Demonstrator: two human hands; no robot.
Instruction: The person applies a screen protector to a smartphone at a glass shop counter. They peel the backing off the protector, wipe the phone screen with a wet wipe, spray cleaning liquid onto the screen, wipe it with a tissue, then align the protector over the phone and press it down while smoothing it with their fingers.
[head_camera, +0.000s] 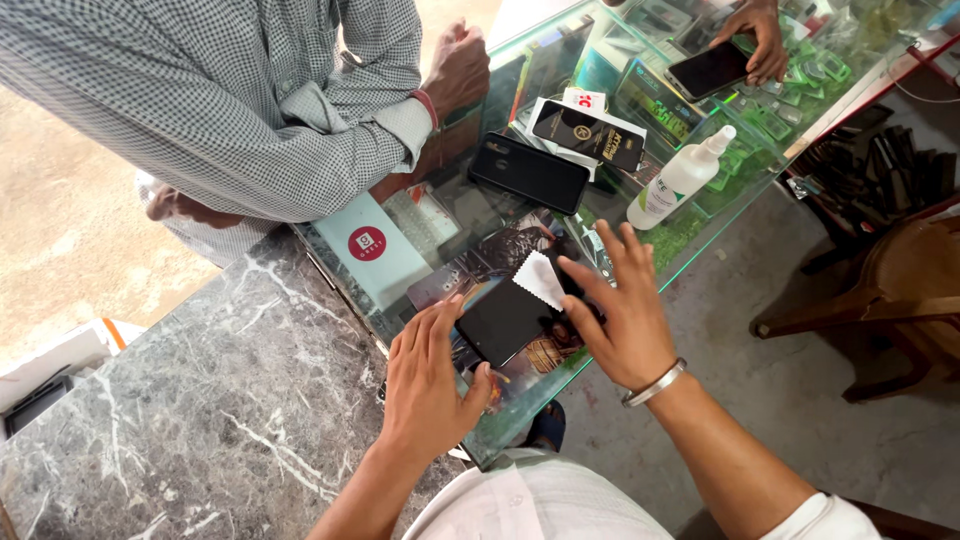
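A black phone (503, 320) lies flat on the glass counter (430, 235) between my hands. My left hand (428, 375) rests at its near left edge, fingers spread, thumb against the phone's lower corner. My right hand (620, 310) lies open at the phone's right side, fingertips touching a small white cloth (541, 279) that sits on the phone's top corner. A metal bangle is on my right wrist.
A second black phone (530, 172), a dark flat box (588, 133) and a white spray bottle (680, 180) lie farther along the glass. A person in a checked shirt (250, 100) leans on the counter; another hand (760, 40) holds a phone. A marble top (180, 400) is left, a wooden chair (890, 300) right.
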